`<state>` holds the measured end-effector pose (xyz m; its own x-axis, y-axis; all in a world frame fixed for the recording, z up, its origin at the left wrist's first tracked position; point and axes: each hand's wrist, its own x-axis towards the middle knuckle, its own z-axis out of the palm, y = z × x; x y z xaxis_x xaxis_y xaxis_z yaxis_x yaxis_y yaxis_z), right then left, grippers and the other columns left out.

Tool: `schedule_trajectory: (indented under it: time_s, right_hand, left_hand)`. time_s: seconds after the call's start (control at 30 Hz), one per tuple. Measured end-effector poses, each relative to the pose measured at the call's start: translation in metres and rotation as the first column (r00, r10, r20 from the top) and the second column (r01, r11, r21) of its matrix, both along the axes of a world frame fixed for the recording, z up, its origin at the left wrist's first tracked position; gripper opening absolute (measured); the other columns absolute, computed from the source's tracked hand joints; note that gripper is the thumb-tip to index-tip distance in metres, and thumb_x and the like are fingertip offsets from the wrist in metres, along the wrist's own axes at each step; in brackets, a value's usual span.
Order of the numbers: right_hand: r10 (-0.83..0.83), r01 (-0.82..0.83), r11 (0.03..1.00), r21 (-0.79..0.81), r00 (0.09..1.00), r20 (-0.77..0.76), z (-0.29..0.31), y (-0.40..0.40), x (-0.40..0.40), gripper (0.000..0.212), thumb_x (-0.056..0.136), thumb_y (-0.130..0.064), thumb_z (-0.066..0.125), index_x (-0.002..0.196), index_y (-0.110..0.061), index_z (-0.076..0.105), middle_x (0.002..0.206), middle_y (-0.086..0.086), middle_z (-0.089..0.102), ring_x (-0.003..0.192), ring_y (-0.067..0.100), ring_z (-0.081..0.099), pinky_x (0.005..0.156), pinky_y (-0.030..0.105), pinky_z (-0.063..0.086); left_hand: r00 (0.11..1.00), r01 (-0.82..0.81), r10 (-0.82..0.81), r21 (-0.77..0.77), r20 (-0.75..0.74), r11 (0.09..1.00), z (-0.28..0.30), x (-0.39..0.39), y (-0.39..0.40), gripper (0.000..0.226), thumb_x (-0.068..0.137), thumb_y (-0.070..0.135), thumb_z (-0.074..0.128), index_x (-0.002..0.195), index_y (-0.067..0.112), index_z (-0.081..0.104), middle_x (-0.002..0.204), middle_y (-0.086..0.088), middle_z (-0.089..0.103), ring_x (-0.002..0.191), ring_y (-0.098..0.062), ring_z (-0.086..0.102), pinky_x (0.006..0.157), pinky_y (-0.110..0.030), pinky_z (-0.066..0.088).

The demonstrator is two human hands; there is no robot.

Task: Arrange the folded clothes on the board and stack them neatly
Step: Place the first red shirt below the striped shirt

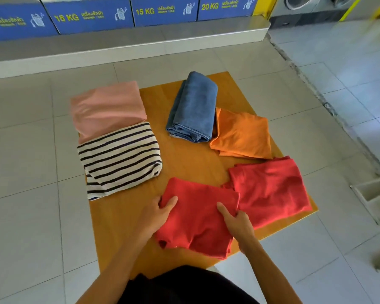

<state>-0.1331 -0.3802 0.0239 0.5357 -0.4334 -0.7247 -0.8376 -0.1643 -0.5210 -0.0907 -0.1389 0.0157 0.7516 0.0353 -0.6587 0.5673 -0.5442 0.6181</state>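
Both hands grip the near red garment (195, 218) at lower centre on the board (180, 159), left hand (160, 210) pinching its left edge, right hand (236, 220) its right; likely pickup step, next needs lifting onto another folded piece.
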Motion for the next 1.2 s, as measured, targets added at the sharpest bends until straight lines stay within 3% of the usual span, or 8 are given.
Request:
schedule_trajectory:
  time_s: [0.07, 0.17, 0.37, 0.53, 0.73, 0.93, 1.07, 1.2]
  right_hand:
    - [0.060, -0.062, 0.985, 0.161, 0.998, 0.017, -0.003, 0.015, 0.007, 0.086, 0.057, -0.072, 0.082, 0.122, -0.017, 0.069, 0.106, -0.002, 0.077, 0.095, 0.019, 0.075, 0.089, 0.040, 0.061]
    - [0.168, -0.164, 0.951, 0.263, 0.986, 0.009, -0.005, 0.047, 0.025, 0.098, 0.043, -0.075, 0.086, 0.119, -0.015, 0.071, 0.104, 0.000, 0.078, 0.093, 0.019, 0.075, 0.087, 0.041, 0.062]
    - [0.342, -0.342, 0.873, 0.348, 0.938, 0.063, 0.014, 0.110, 0.074, 0.064, 0.068, -0.055, 0.079, 0.117, -0.016, 0.067, 0.104, 0.007, 0.078, 0.092, 0.026, 0.076, 0.086, 0.045, 0.062]
    - [0.519, -0.532, 0.828, 0.179, 0.847, 0.117, 0.002, 0.155, 0.094, 0.057, 0.075, -0.044, 0.070, 0.122, -0.013, 0.065, 0.109, 0.005, 0.074, 0.098, 0.026, 0.072, 0.090, 0.044, 0.060]
    - [0.537, -0.545, 0.835, 0.070, 0.836, 0.113, -0.017, 0.172, 0.100, 0.059, 0.075, -0.044, 0.068, 0.125, -0.013, 0.064, 0.111, 0.008, 0.072, 0.100, 0.029, 0.069, 0.091, 0.046, 0.058]
    - [0.546, -0.521, 0.835, -0.175, 0.825, 0.145, -0.013, 0.168, 0.093, 0.045, 0.079, -0.052, 0.073, 0.102, -0.015, 0.067, 0.095, 0.001, 0.069, 0.090, 0.023, 0.065, 0.078, 0.040, 0.056]
    - [0.555, -0.525, 0.831, -0.184, 0.804, 0.211, -0.007, 0.162, 0.099, 0.035, 0.082, -0.042, 0.077, 0.093, -0.010, 0.069, 0.086, 0.001, 0.069, 0.082, 0.021, 0.064, 0.064, 0.032, 0.050]
    - [0.583, -0.557, 0.813, -0.173, 0.783, 0.218, 0.000, 0.164, 0.111, 0.030, 0.086, -0.034, 0.074, 0.100, -0.008, 0.070, 0.092, 0.004, 0.069, 0.087, 0.023, 0.064, 0.073, 0.037, 0.054]
  left_hand:
    - [0.984, -0.169, 0.163, -0.106, -0.067, 0.980, 0.006, -0.016, 0.012, 0.065, 0.077, 0.079, 0.047, 0.120, 0.031, 0.056, 0.109, 0.007, 0.064, 0.092, -0.013, 0.062, 0.084, -0.034, 0.052]
    - [0.913, -0.400, 0.373, -0.181, -0.165, 0.899, 0.010, -0.033, 0.026, 0.070, 0.081, 0.073, 0.049, 0.134, 0.027, 0.048, 0.126, -0.004, 0.059, 0.099, -0.020, 0.059, 0.095, -0.040, 0.049]
    - [0.759, -0.644, 0.651, -0.173, -0.019, 0.745, 0.017, -0.056, 0.079, 0.067, 0.086, 0.067, 0.049, 0.138, 0.025, 0.047, 0.123, -0.003, 0.058, 0.102, -0.026, 0.058, 0.092, -0.045, 0.050]
    - [0.772, -0.632, 0.629, 0.010, 0.086, 0.775, 0.001, -0.063, 0.112, 0.063, 0.091, 0.064, 0.043, 0.131, 0.018, 0.054, 0.126, -0.009, 0.062, 0.108, -0.031, 0.060, 0.097, -0.051, 0.050]
    - [0.841, -0.540, 0.510, 0.222, 0.183, 0.812, -0.007, -0.049, 0.132, 0.050, 0.097, 0.050, 0.042, 0.125, 0.012, 0.059, 0.118, -0.011, 0.066, 0.104, -0.031, 0.061, 0.089, -0.044, 0.049]
    - [0.843, -0.537, 0.492, 0.277, 0.217, 0.797, -0.015, -0.048, 0.134, 0.051, 0.098, 0.051, 0.040, 0.128, 0.013, 0.055, 0.120, -0.012, 0.065, 0.107, -0.033, 0.062, 0.088, -0.045, 0.050]
    - [0.823, -0.566, 0.516, 0.274, 0.238, 0.777, -0.012, -0.046, 0.125, 0.047, 0.099, 0.048, 0.038, 0.124, 0.011, 0.054, 0.114, -0.013, 0.065, 0.101, -0.033, 0.063, 0.083, -0.045, 0.050]
    - [0.825, -0.564, 0.521, 0.255, 0.221, 0.785, -0.009, -0.043, 0.124, 0.047, 0.099, 0.048, 0.038, 0.123, 0.010, 0.052, 0.111, -0.013, 0.064, 0.098, -0.032, 0.062, 0.081, -0.043, 0.050]
